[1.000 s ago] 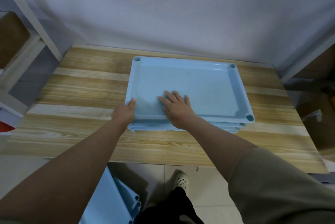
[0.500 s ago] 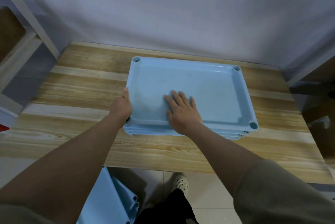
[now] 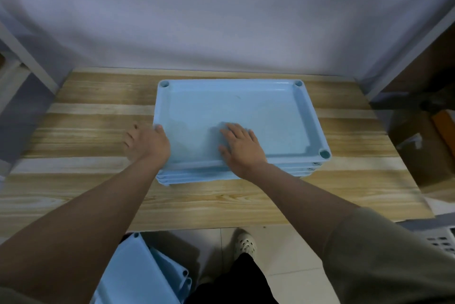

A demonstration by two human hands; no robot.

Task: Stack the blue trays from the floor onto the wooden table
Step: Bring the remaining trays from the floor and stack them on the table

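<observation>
A stack of several blue trays (image 3: 258,104) lies on the wooden table (image 3: 86,131), its edges nearly lined up. My right hand (image 3: 242,147) rests flat, fingers straight, on the floor of the top tray near its front rim. My left hand (image 3: 147,143) is at the stack's left side near the front corner. Its thumb touches the top rim and its fingers spread loosely over the table beside the stack. More blue trays (image 3: 138,276) lean on the floor below the table's front edge, partly hidden by my left arm.
A white wall backs the table. White shelf posts stand at the left and right. A cardboard box (image 3: 418,156) sits to the right, a white perforated basket (image 3: 443,242) at the lower right. My shoe (image 3: 245,244) is on the tiled floor.
My left hand has let go of the front-left corner and slid a little up the stack's left side, fingers loosening. The right hand stays flat on the top tray.
</observation>
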